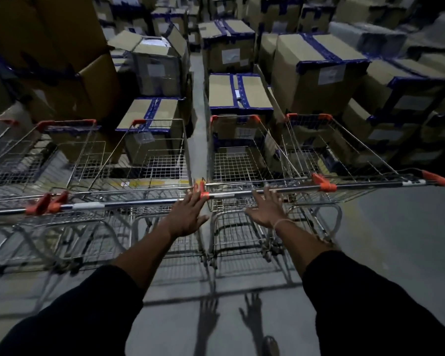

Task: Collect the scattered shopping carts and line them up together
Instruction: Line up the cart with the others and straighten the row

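Note:
Several wire shopping carts with orange corner caps stand side by side in a row in front of me. The cart left of centre (149,165) and the cart right of centre (239,163) have their handles close together. My left hand (188,214) is open with spread fingers, its fingertips at the right end of the left cart's handle (129,204). My right hand (266,208) is open too, fingers fanned just below the handle bar (293,189) of the right cart. Neither hand grips anything. Another cart (344,152) stands at the right, and more carts (36,155) at the left.
Stacks of cardboard boxes (316,70) sealed with blue tape fill the space beyond the carts, with a narrow aisle (197,80) between them. Grey concrete floor (396,227) lies to the right and under me. The shadows of both hands fall on the floor below.

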Action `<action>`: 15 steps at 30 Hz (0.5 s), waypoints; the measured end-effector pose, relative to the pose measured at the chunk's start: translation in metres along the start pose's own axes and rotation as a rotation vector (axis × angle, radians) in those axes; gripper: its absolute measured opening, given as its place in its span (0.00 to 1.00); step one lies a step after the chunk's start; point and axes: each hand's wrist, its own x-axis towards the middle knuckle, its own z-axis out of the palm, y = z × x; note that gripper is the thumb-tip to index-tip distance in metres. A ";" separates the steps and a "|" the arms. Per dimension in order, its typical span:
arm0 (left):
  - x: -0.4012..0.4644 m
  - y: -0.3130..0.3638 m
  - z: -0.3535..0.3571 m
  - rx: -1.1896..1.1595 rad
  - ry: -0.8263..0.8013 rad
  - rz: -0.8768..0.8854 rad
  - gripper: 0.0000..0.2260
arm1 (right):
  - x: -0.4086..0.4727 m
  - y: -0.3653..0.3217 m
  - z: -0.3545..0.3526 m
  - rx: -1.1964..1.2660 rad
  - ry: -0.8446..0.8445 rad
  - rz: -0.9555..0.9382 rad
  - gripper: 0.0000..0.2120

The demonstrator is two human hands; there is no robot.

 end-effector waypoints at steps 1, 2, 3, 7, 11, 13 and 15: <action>-0.003 0.000 -0.004 -0.009 -0.007 0.006 0.45 | 0.000 -0.007 0.000 -0.012 -0.006 -0.008 0.40; -0.007 -0.001 -0.006 -0.018 -0.005 0.015 0.43 | 0.002 -0.016 0.000 -0.027 -0.013 -0.021 0.40; -0.010 -0.001 -0.008 -0.028 -0.007 0.019 0.40 | 0.003 -0.024 0.001 -0.044 -0.016 -0.044 0.39; -0.015 -0.014 -0.003 -0.039 0.015 -0.059 0.33 | 0.018 -0.064 0.011 -0.104 0.005 -0.199 0.39; -0.032 -0.039 0.001 -0.050 0.034 -0.241 0.38 | 0.032 -0.109 0.031 -0.060 -0.016 -0.328 0.40; -0.040 -0.058 0.002 -0.048 0.045 -0.315 0.40 | 0.039 -0.129 0.041 -0.090 -0.014 -0.369 0.39; -0.048 -0.073 0.003 -0.044 0.052 -0.356 0.33 | 0.044 -0.140 0.055 -0.163 0.009 -0.379 0.39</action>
